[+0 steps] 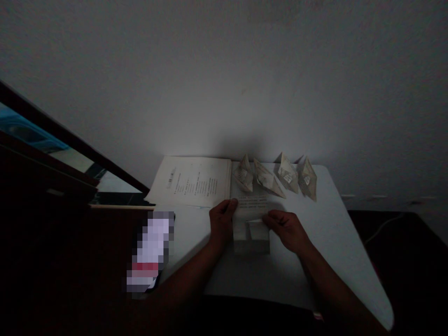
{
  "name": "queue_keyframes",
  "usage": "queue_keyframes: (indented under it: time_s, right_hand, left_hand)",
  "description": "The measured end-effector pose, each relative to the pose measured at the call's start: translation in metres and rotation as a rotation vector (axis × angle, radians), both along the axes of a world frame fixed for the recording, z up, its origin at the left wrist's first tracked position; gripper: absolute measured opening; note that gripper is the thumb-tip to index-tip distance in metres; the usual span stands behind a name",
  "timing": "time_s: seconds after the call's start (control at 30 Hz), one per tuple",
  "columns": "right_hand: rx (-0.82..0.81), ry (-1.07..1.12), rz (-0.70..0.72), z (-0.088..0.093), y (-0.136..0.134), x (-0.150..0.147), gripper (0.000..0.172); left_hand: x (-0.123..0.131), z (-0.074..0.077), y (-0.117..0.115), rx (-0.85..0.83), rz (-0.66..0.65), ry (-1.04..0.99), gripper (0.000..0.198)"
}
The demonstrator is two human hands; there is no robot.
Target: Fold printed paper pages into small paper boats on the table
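Observation:
A printed sheet of paper [251, 238], folded over in its lower half, is held between my two hands above the table. My left hand [221, 219] pinches its left edge, thumb on top. On the right edge, the fingertips of my right hand [285, 227] grip a folded flap. Just beyond the sheet stand several folded paper boats made of printed pages: one boat [244, 173] at the left, another boat [269, 178] tilted beside it, a third boat [288, 172], and the rightmost boat [308, 179].
An open book [196, 182] lies at the table's back left against the wall [224, 84]. A phone with a blurred screen [150, 252] is at the left edge of the white table [329, 233]. A dark wooden frame [70, 140] leans at the far left.

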State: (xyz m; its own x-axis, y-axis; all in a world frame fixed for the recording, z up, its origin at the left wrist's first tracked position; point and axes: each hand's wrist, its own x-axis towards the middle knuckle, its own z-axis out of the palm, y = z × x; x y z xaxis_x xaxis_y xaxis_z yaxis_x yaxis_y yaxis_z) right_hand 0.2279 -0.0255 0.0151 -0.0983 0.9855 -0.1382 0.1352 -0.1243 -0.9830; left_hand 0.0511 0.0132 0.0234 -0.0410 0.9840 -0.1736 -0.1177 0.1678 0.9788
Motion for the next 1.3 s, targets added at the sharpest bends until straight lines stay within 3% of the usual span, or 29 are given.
queue_keyframes:
  time_s: [0.97, 1.13, 1.3]
  right_hand:
    - [0.001, -0.071, 0.007, -0.0020, -0.0014, -0.0003, 0.037]
    - [-0.005, -0.019, 0.060, -0.0021, -0.0027, 0.0004, 0.035]
    - [0.024, -0.105, 0.046, -0.0012, -0.0032, 0.0007, 0.036]
  left_hand:
    - [-0.0019, -0.0019, 0.0009, 0.027, 0.057, 0.041, 0.036]
    - [-0.0025, -0.0008, 0.0022, 0.043, 0.088, 0.062, 0.034]
    - [-0.0024, -0.0001, 0.0022, 0.058, 0.107, 0.081, 0.032]
